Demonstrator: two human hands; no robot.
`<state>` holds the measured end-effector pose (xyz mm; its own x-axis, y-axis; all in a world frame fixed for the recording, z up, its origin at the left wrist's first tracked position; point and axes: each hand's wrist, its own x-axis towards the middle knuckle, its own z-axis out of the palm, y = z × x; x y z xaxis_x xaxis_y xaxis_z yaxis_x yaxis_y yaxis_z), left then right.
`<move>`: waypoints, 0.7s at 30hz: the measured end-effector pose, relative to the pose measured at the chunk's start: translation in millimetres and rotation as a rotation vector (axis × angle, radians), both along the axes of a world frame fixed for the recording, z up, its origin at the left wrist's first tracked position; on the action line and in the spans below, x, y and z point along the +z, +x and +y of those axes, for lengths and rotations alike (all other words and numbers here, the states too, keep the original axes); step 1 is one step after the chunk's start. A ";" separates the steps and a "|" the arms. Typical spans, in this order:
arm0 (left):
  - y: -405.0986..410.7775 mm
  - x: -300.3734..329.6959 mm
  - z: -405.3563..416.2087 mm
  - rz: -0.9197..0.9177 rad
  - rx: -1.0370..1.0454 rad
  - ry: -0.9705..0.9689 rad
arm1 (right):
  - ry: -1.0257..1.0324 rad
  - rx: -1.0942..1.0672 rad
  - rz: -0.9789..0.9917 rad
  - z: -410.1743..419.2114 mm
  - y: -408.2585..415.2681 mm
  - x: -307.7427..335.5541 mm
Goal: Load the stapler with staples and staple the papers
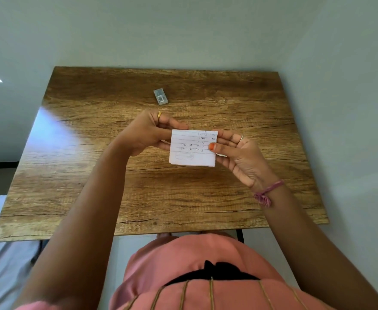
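Two hands are holding the papers [192,148] up above the bench [94,175] in the head view, the only view here. The left hand [146,133] is gripping the stack's left edge, fingers [172,124] curled over the top corner and thumb apparently behind the sheet. The right hand [239,153] is pinching the right edge, its thumb [215,147] lying on the written face and the other fingers going behind. So both sets of fingers are closed narrow on the stack, neither one free.

The stack is sitting roughly level, long axis running left to right, writing upside down to the camera. It is hanging over the middle of the bench, not touching it as far as I can tell.

The small staple box [160,97] is lying on the bench beyond the hands, near the far edge, long axis pointing roughly away from the person and tilted a little. It is well apart from the papers, and the left hand is clearly the nearer one, sitting just this side of it.

No stapler is showing anywhere in frame; possibly hidden in a hand, cannot tell.

My read: any reach to the box is going forward and slightly left, best from the left hand, with the right hand keeping the stack.
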<state>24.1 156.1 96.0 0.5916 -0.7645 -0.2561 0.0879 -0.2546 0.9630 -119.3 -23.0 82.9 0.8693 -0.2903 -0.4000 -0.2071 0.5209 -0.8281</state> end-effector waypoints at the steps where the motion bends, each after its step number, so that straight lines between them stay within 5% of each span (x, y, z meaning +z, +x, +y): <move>1: 1.4 0.1 2.0 0.021 -0.032 0.027 | -0.004 0.002 0.010 -0.3 -0.9 -0.5; 7: 12.5 8.6 4.8 0.196 -0.209 0.094 | -0.017 0.037 0.062 -3.7 -5.0 -2.9; 12: -1.5 16.4 -21.6 -0.168 -0.230 0.288 | -0.021 0.093 0.066 -1.7 -3.9 -1.4; 21: -3.4 14.1 -25.2 -0.171 -0.156 0.269 | -0.034 0.123 0.071 -4.4 -1.0 -1.7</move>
